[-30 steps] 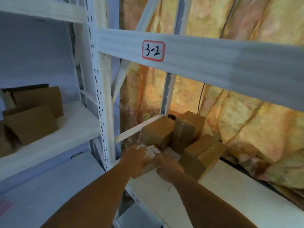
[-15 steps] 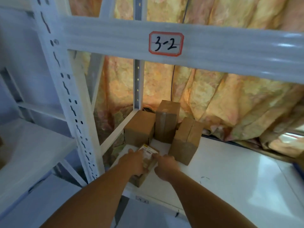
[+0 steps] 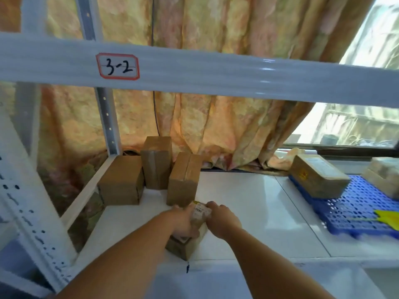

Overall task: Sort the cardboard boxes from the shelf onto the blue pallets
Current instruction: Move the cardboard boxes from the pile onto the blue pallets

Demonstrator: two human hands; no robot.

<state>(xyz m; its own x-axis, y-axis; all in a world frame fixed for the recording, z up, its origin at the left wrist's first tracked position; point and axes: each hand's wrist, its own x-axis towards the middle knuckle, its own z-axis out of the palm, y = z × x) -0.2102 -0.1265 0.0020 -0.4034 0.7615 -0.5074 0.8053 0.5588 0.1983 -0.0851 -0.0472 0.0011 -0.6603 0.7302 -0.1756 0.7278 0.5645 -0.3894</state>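
A small cardboard box with a white label [image 3: 199, 214] sits near the front edge of the white shelf [image 3: 254, 212]. My left hand [image 3: 183, 221] grips its left side and my right hand [image 3: 222, 219] its right side. Behind it stand three more brown boxes: a low one [image 3: 121, 180] at the left, a tall taped one [image 3: 156, 165] in the middle, and another [image 3: 183, 180] just behind my hands. At the right, a blue perforated pallet [image 3: 354, 208] carries a labelled box [image 3: 317, 178] and part of another box [image 3: 384, 178].
A white beam marked 3-2 [image 3: 117, 66] crosses overhead. A perforated white upright [image 3: 32, 212] stands at the left. A floral curtain [image 3: 216, 130] hangs behind the shelf, with a window [image 3: 356, 126] at the right. A yellow object [image 3: 388, 216] lies on the pallet.
The view has swung to the right, bringing the blue pallet and its boxes into sight. Both hands stay on the small labelled box, which has shifted a little to the right along the shelf.
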